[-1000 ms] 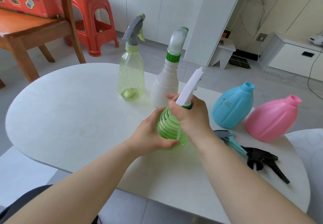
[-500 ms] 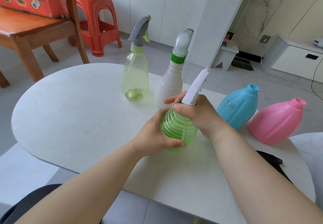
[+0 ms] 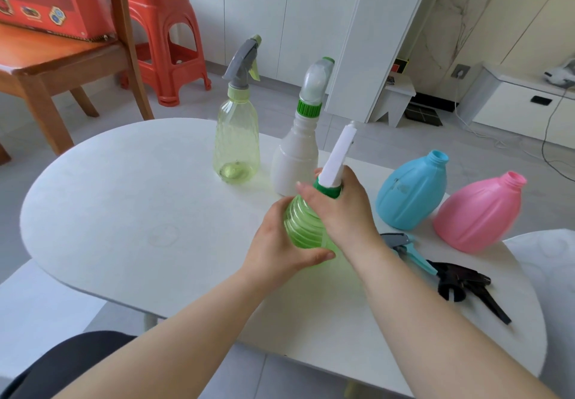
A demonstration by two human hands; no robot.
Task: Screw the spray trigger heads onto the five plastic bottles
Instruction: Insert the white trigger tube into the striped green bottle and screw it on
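2 hands work on 1 green bottle [image 3: 303, 227]: the left hand [image 3: 280, 251] wraps its body, the right hand [image 3: 339, 209] closes around the white trigger head's [image 3: 337, 157] green collar.

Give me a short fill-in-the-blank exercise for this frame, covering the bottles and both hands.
1. The left hand grips the ribbed ____ bottle.
2. The right hand holds the collar of the ____ trigger head.
3. The blue bottle and the ____ bottle have no heads.
4. ____ loose trigger heads lie on the table.

Missing words: green; white; pink; two
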